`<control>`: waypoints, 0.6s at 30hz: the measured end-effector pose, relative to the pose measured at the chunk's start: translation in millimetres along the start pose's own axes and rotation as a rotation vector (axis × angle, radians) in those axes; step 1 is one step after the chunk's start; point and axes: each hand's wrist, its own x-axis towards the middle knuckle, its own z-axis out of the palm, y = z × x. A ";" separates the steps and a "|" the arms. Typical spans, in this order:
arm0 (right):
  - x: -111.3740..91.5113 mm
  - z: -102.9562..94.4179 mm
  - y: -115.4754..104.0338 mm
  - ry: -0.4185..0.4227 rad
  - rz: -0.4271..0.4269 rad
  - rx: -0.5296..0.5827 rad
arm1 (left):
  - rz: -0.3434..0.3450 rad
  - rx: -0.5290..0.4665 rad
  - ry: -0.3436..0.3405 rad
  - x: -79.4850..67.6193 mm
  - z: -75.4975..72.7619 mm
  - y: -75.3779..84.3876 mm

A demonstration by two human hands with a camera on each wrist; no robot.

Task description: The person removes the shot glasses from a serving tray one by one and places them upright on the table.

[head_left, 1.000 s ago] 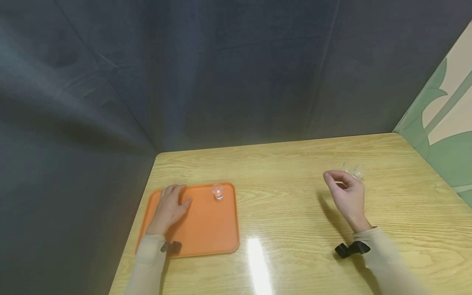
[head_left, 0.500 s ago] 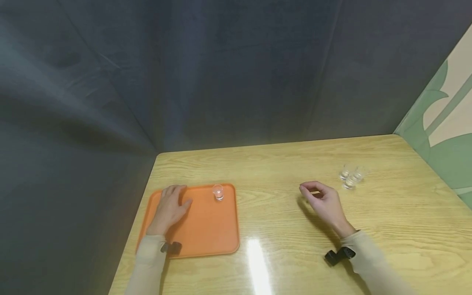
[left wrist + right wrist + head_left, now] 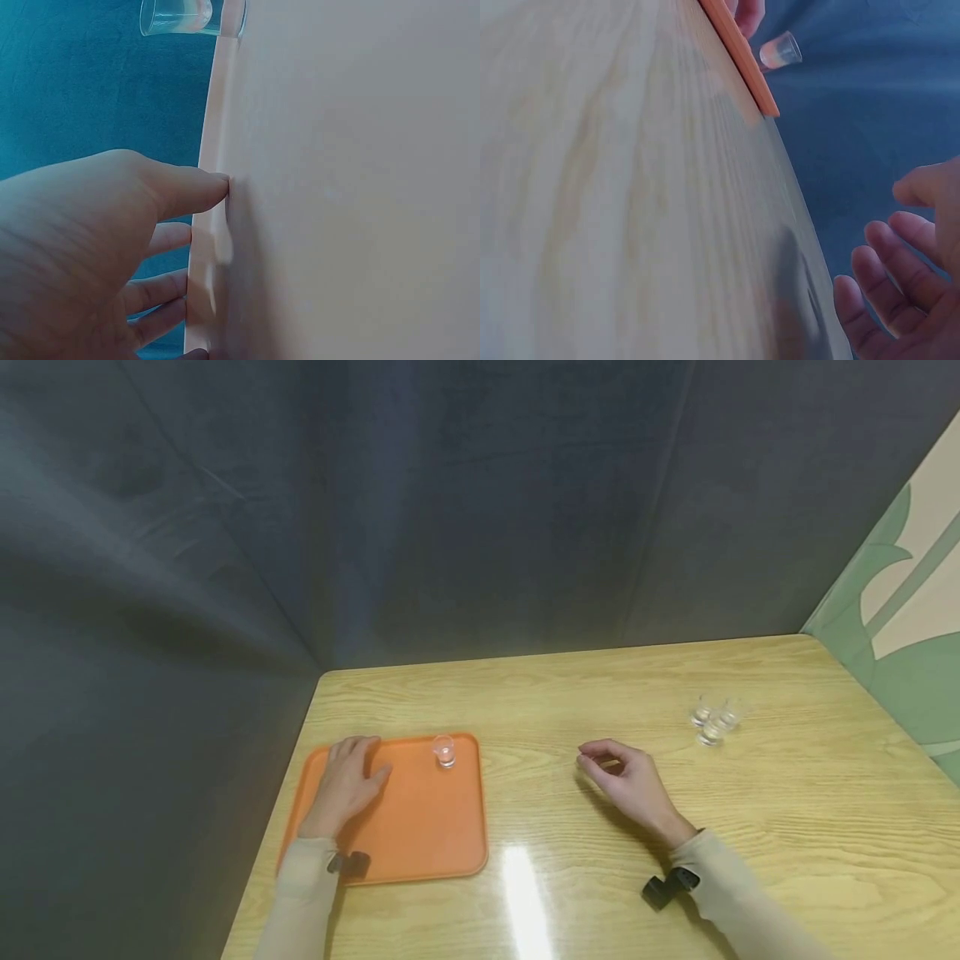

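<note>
My left hand (image 3: 347, 785) lies over the left part of an orange tray (image 3: 442, 839). Its fingertips are at the far rim, with the thumb spread over the tray; whether they press on the rim I cannot tell. A small clear shot glass (image 3: 445, 752) stands in the tray's far right corner, also visible in the left wrist view as a glass (image 3: 180, 16) on the rim side. Above the table right of the tray hovers my right hand (image 3: 630, 785), its fingers softly bent. Nothing shows between its thumb and fingers (image 3: 889, 274) in the right wrist view.
Three clear shot glasses (image 3: 712, 727) stand close together at the far right of the wooden table (image 3: 555, 718). A dark curtain (image 3: 480, 527) hangs behind and to the left. A wall with green leaf shapes (image 3: 915, 693) borders the right.
My right hand has moved left, away from the cluster of shot glasses and towards the tray. The left hand, the tray and the glass on it have stayed put.
</note>
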 end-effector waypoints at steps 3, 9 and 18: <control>1.0 6.1 -3.5 -0.031 0.011 0.000 | 0.001 0.004 -0.001 0.3 0.4 -0.5; 2.0 19.9 -8.7 -0.072 0.006 0.004 | 0.009 0.004 0.008 0.9 0.8 0.1; 1.5 36.2 -20.3 -0.116 -0.013 0.048 | -0.002 0.002 0.006 0.3 0.7 -0.7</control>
